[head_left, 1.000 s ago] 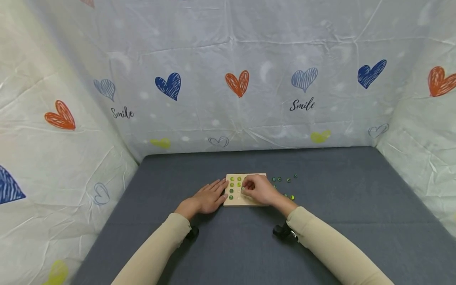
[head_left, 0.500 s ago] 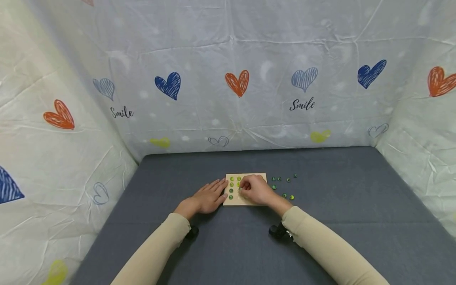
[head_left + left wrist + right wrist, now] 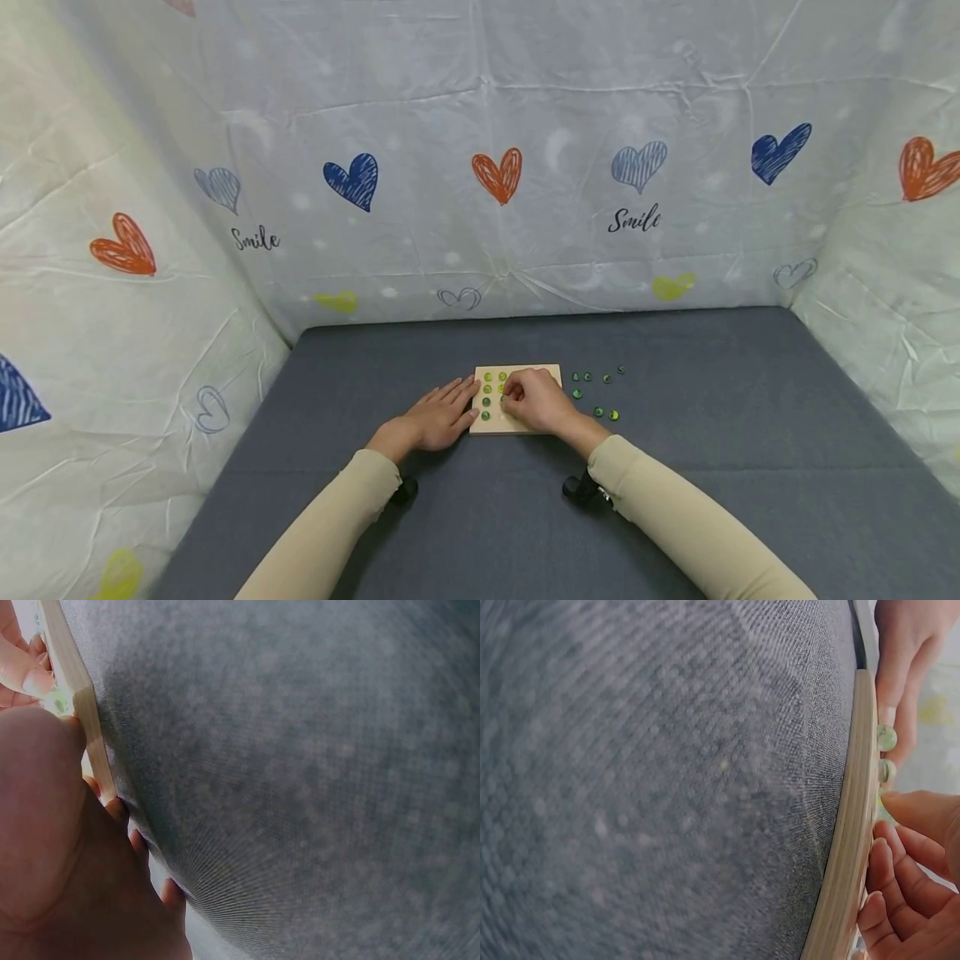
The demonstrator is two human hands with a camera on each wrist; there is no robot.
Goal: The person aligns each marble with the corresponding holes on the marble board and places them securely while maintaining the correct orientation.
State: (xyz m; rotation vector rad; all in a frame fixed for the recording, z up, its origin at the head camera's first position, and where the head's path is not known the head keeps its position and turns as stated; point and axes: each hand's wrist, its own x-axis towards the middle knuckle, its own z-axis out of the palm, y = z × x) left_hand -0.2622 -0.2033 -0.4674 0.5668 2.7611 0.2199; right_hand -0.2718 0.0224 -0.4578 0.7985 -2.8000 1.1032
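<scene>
A pale wooden board (image 3: 517, 427) lies on the dark table, with green and yellow-green marbles (image 3: 487, 389) seated in rows on its left part. My left hand (image 3: 438, 417) is spread flat on the table, its thumb and fingertips touching the board's left edge. Over the board, my right hand (image 3: 538, 400) pinches a green glass marble (image 3: 885, 810) between thumb and fingers, low at the surface in the second column. Beside it in the right wrist view sit other marbles (image 3: 886, 737). The right hand hides much of the board's right half.
Several loose green marbles (image 3: 598, 412) lie scattered on the dark tabletop (image 3: 712, 417) to the right of the board. A white cloth printed with hearts (image 3: 558, 108) hangs behind and at both sides of the table.
My right hand has shifted left across the board with the marble and now stays at the second column. The left hand keeps its place at the board's edge.
</scene>
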